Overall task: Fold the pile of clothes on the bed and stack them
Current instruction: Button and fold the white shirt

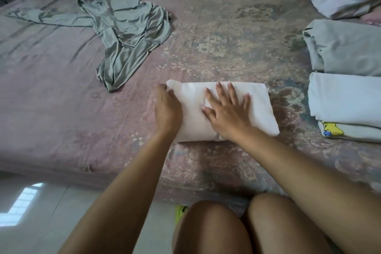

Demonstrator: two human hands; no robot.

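Clothes: one white folded garment (224, 109) on the bed (61, 109); one grey-green top (123, 37) lies unfolded beyond it to the left; three folded pieces (346, 88) stacked and set side by side to its right.
Left hand (167, 109): fingers curled around the white garment's left edge.
Right hand (228, 109): flat, fingers spread, pressing its top.
Look: neat, plump white rectangle.

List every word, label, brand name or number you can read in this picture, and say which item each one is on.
No readable text appears anywhere in the view.
The yellow cartoon print on the bottom garment of the folded stack at the right is a picture, with no legible letters.
The white folded garment under the left hand and right hand shows no label.
The unfolded grey-green garment shows none either.
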